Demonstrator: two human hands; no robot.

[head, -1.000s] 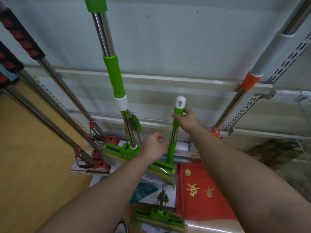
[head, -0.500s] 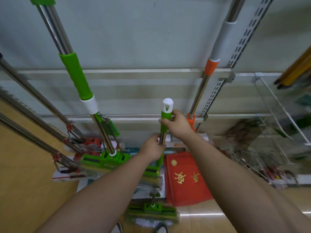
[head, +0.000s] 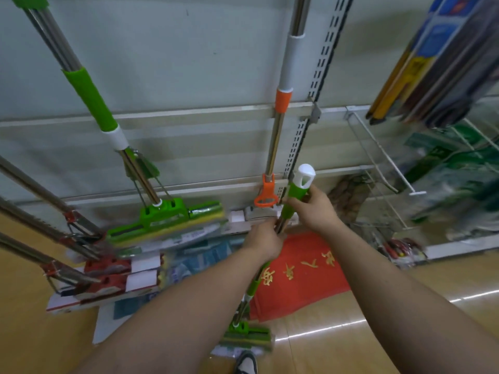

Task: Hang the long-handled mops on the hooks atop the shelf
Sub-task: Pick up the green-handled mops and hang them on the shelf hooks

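I hold a green long-handled sponge mop [head: 297, 188] upright in both hands. Its white cap with a hanging hole points up at mid-right, and its green and yellow sponge head [head: 247, 338] is low, just above the floor. My right hand [head: 314, 209] grips the green handle just under the cap. My left hand [head: 263, 240] grips the metal shaft a little lower. A second green mop [head: 89, 97] hangs at the left against the grey shelf wall, its sponge head level with my hands. The hooks atop the shelf are out of view.
An orange-and-grey mop [head: 282, 103] hangs just left of my held handle, beside a slotted upright [head: 318, 85]. Several red-headed mops [head: 102, 268] hang at the far left. A red cloth [head: 302, 273] lies below. Wire racks with packaged goods [head: 445, 168] fill the right. My shoe [head: 245, 364] is at the bottom.
The view has swung right and down. My left hand went from loose beside the shaft to gripping it. The held mop has come away from the stack, its head now hanging near the floor.
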